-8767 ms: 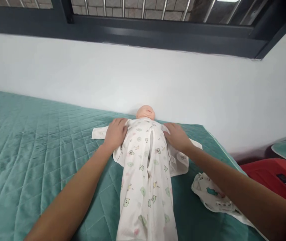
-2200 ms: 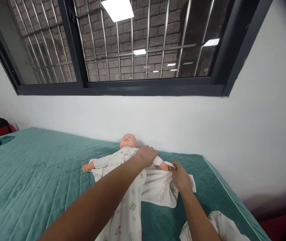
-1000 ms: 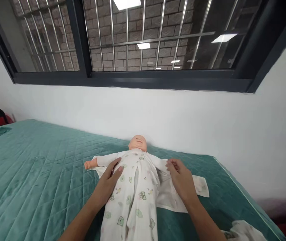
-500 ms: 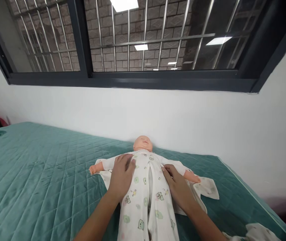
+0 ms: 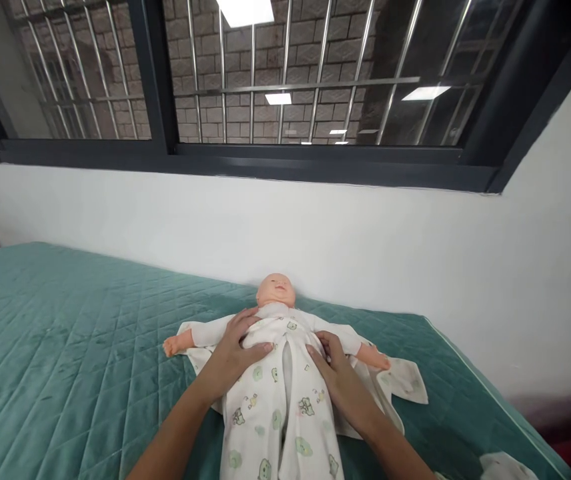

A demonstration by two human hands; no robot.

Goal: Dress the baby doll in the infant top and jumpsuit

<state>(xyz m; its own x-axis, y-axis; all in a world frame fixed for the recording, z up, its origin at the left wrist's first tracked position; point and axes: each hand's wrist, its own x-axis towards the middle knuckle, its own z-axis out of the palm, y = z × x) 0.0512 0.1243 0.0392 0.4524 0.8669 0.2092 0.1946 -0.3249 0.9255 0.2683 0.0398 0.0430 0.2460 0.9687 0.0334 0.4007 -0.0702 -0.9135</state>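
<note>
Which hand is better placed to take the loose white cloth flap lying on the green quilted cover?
Probably right. The right hand rests flat on the white animal-print garment of the baby doll, nearer the loose white cloth flap; the left hand lies on the far side of the chest.

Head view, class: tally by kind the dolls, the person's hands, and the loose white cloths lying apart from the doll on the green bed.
doll: 1
hands: 2, the left hand and the right hand, both flat on the doll's chest
crumpled white cloth: 1, at the near right corner
Total: 4
</note>
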